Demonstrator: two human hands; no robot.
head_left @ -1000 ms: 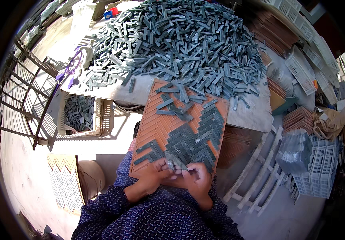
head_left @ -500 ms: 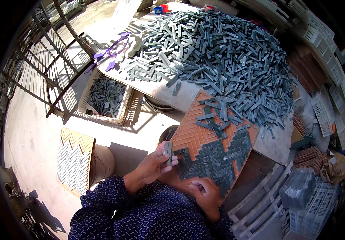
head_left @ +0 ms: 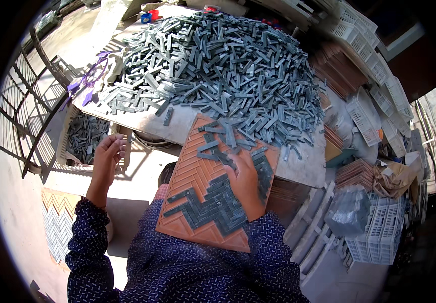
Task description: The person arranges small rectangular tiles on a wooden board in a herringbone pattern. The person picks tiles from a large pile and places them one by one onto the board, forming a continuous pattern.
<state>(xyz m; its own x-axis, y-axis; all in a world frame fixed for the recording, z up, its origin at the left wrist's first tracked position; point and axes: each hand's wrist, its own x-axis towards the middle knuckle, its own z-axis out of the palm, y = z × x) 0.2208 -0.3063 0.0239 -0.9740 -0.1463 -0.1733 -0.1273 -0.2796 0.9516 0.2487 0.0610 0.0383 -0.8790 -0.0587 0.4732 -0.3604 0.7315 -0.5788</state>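
Note:
An orange herringbone mold tray point(head_left: 182, 174) lies tilted in front of me, its lower part filled with dark green-grey stone strips point(head_left: 205, 207). Loose strips point(head_left: 213, 144) are scattered over its upper end. My right hand point(head_left: 244, 183) is over the tray's right side, thumb and fingers apart, fingertips at the loose strips. Raised away to the left, my left hand point(head_left: 108, 155) has curled fingers beside a pale plastic crate point(head_left: 69, 129) of stone pieces. Whether anything is inside those fingers is hidden.
A big heap of stone strips point(head_left: 218, 65) covers the table point(head_left: 137, 121) beyond the tray. Another herringbone tray point(head_left: 58, 222) with pale strips stands at the lower left. Stacked white crates point(head_left: 374, 227) and a plastic-wrapped bundle point(head_left: 348, 209) are to the right.
My left hand has swung out left toward the crate, and the strip it held no longer shows. My right hand has moved up from the tray's lower edge to the loose strips. The view has shifted right.

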